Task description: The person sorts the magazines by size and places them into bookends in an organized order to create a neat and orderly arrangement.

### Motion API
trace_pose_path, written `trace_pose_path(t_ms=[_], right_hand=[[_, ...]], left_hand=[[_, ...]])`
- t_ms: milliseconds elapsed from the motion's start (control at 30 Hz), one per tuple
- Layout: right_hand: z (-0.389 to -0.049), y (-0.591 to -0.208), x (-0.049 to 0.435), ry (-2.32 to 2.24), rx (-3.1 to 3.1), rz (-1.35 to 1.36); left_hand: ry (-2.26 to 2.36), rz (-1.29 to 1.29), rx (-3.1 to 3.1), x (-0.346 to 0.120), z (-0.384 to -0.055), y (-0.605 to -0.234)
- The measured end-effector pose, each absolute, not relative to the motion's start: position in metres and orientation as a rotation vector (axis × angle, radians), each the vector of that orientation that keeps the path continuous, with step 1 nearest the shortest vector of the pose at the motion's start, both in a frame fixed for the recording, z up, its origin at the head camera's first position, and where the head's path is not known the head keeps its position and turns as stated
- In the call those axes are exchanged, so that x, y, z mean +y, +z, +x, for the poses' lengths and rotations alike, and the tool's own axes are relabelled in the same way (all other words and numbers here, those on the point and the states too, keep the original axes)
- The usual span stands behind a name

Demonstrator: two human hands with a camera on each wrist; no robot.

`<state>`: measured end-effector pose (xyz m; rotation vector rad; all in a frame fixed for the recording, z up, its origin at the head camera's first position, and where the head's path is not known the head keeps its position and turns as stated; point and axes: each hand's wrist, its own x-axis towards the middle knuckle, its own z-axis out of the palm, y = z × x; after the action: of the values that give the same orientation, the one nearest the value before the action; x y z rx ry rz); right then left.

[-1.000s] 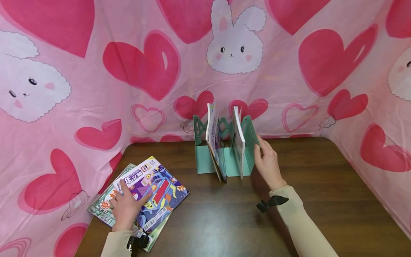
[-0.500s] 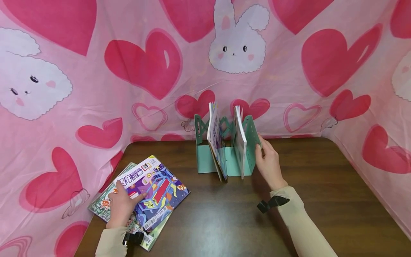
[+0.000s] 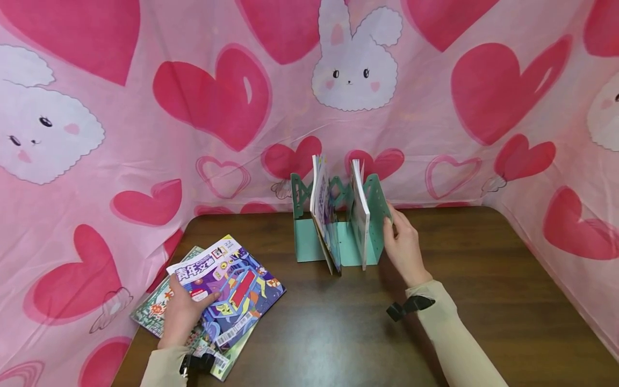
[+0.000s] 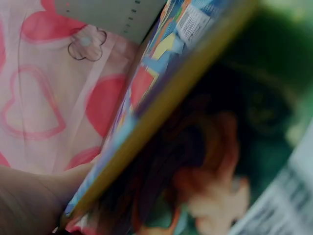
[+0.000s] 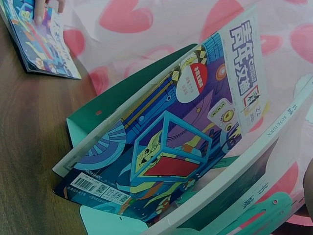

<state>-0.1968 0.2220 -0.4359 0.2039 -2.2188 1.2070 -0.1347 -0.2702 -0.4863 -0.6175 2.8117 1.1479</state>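
My left hand (image 3: 181, 317) is at the left edge of a purple magazine (image 3: 246, 287), its thumb across the cover and its fingers at the edge, pinching it. Beneath lie other magazines, one with a green patterned cover (image 3: 152, 314). In the left wrist view, the magazine's edge (image 4: 161, 115) runs close past the hand. My right hand (image 3: 406, 247) grips the right end panel of a green expandable book rack (image 3: 377, 204). Inside the rack stand a leaning purple magazine (image 5: 166, 142) and a white-spined magazine (image 3: 360, 215), with a gap between them.
The dark wooden table (image 3: 329, 322) stands against a pink cloth (image 3: 285, 118) printed with hearts and rabbits. The rack is near the table's back edge, and the magazine pile lies at its left side.
My left hand has slid left across the purple cover to the magazine's left edge, uncovering the printed title. The right hand stays on the rack's end panel.
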Motion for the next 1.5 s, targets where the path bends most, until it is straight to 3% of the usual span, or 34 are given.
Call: trace_pose_path(t_ms=[333,667,1500], right_hand=[[-0.196,-0.434,0.22,1.214,-2.226,0.202],[-0.196,-0.435,0.221,1.221,-2.233,0.19],[-0.196,-0.435,0.22,1.224,-2.226,0.191]], left_hand=[[1.336,-0.713,2.728,-0.265,-0.139,-0.49],[1.884,-0.726,2.514,-0.251,-0.143,-0.495],[2.351,-0.484,2.08,-0.227,-0.142,-0.469]])
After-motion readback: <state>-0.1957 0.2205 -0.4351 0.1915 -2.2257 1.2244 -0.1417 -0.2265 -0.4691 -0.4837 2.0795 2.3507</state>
